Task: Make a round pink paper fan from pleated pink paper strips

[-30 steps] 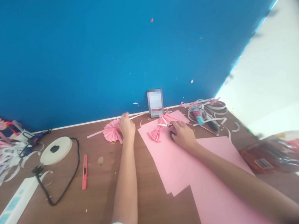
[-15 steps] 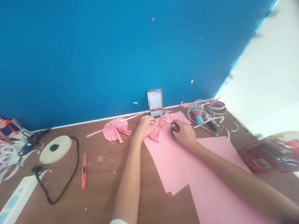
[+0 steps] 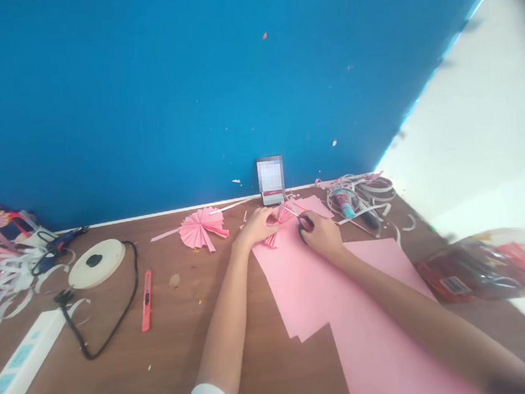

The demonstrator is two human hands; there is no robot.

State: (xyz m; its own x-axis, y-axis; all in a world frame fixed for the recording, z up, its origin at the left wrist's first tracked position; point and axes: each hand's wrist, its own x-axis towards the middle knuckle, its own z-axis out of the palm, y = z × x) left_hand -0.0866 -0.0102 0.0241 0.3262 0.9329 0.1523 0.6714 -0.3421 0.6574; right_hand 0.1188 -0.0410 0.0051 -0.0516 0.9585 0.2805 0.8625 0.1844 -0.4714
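Note:
My left hand (image 3: 257,227) is closed on a small pleated pink paper fan (image 3: 275,230) lying on the far end of the pink paper sheets (image 3: 317,284). My right hand (image 3: 319,233) grips black-handled scissors (image 3: 301,223), whose blades point at the fan. A second, finished pink fan (image 3: 199,228) lies on the brown table (image 3: 167,361) to the left of my left hand.
A red box cutter (image 3: 145,292), a white round device with a black cord (image 3: 96,262) and a white power strip (image 3: 16,363) lie at left. Paper strips and a glue tube (image 3: 345,202) sit at back right, a red plastic packet (image 3: 483,265) at right. A blue wall rises behind.
My left hand left the finished fan at left, moved right and closed on the small fan by the scissors. My right hand stayed in place with the scissors.

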